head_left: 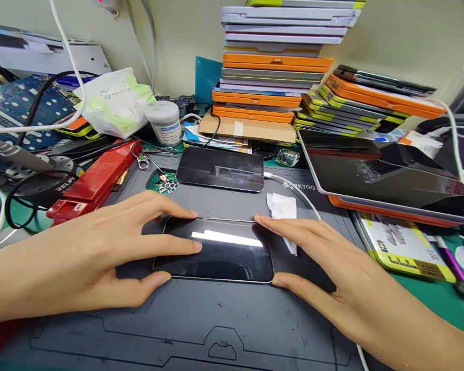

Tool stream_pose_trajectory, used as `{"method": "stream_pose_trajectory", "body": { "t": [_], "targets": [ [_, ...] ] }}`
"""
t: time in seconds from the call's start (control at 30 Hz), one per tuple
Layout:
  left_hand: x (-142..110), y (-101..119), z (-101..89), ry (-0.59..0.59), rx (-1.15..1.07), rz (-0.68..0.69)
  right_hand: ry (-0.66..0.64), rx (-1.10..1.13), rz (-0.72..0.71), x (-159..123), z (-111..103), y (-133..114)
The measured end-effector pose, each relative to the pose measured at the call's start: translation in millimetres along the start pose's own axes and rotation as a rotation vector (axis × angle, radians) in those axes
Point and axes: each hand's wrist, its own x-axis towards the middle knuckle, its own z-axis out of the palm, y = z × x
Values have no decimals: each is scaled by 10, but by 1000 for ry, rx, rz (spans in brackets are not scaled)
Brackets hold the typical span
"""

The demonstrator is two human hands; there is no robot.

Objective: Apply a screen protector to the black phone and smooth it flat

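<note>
A smartphone [224, 260] lies flat on the grey work mat, its dark glossy screen facing up and reflecting a bright strip. My left hand [104, 252] grips its left part: the thumb is at the near edge, one fingertip at the far edge and another on the screen. At the right end, my right hand [325, 263] pinches the phone between a thumb at the near corner and a finger at the far corner. A second dark phone [220, 169] lies just beyond, with a white cable [294, 186] at its right end. A crumpled white tissue [282, 207] rests beside my right fingers.
Orange and grey flat boxes [274, 62] are stacked at the back. A tablet-like dark panel [390, 170] leans over boxes at right. To the left are a red tool [96, 178], a white paste tub [163, 123] and a small circuit board [160, 181]. The grey mat [170, 319] extends in front.
</note>
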Motion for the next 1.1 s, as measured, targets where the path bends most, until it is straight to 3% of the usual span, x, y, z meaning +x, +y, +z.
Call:
{"method": "stream_pose_trajectory", "body": {
  "t": [0.17, 1.1],
  "targets": [
    [17, 0, -25, -72, 50, 28, 29, -30, -22, 7, 19, 21],
    [59, 47, -62, -9, -74, 43, 102, -134, -114, 111, -16, 13]
  ]
}}
